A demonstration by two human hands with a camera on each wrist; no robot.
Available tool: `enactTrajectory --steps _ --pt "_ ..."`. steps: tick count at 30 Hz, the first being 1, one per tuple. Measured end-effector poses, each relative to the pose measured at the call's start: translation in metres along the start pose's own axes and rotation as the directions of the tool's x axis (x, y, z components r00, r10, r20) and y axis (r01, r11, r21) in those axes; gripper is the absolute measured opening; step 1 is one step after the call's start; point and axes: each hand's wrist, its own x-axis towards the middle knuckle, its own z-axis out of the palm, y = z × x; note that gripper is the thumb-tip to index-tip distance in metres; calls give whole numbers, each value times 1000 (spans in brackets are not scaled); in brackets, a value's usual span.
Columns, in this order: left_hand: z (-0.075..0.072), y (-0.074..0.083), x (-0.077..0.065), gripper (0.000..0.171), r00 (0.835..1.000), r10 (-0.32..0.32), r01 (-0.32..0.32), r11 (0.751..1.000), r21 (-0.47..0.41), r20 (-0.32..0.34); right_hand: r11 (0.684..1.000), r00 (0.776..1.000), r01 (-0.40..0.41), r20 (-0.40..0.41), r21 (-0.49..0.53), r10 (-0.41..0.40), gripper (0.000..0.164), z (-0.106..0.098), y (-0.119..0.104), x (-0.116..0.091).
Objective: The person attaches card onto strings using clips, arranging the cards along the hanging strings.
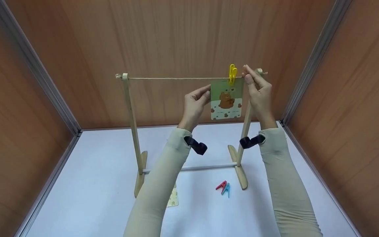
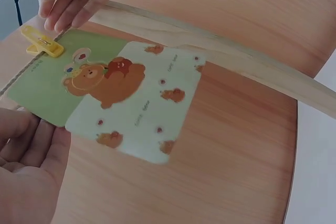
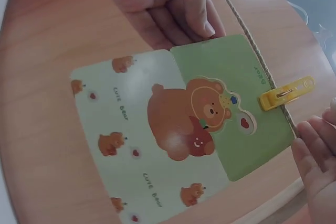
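A green and white card [image 1: 226, 102] printed with a brown bear hangs from a string [image 1: 176, 78]. One yellow clothespin [image 1: 232, 75] clips its top edge to the string, nearer the right corner. My left hand [image 1: 195, 104] pinches the card's left edge between thumb and fingers, just below the string. At the card's upper right corner is my right hand [image 1: 258, 93], its fingers extended beside the string and the clothespin. From the right wrist view, the right fingertips [image 3: 310, 145] are right by that corner, with the yellow clothespin a little above them.
A wooden frame with a left post [image 1: 132, 125] and right post [image 1: 246, 131] carries the string. On the white table [image 1: 94, 184] lie red [image 1: 221, 185] and blue [image 1: 226, 190] clothespins. Another card [image 1: 173, 198] is partly hidden under my left forearm. Wood panels surround the table.
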Motion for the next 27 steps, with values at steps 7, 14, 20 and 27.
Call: enactTrajectory --steps 7,14,20,27 --pt "-12 -6 -6 35 998 -27 26 1000 16 63 996 998 -6 -61 88 11 34 -7 9 -12" --pt "-29 -14 -17 38 995 -10 11 1000 -4 104 994 997 -34 -65 105 41 36 -12 18 -25" --pt "-44 -20 -25 41 995 -17 18 1000 -2 101 987 992 -109 -45 118 115 38 -15 24 -37" --pt "-60 -31 -36 41 996 -47 46 999 16 70 965 975 -219 12 142 220 43 -17 34 -53"
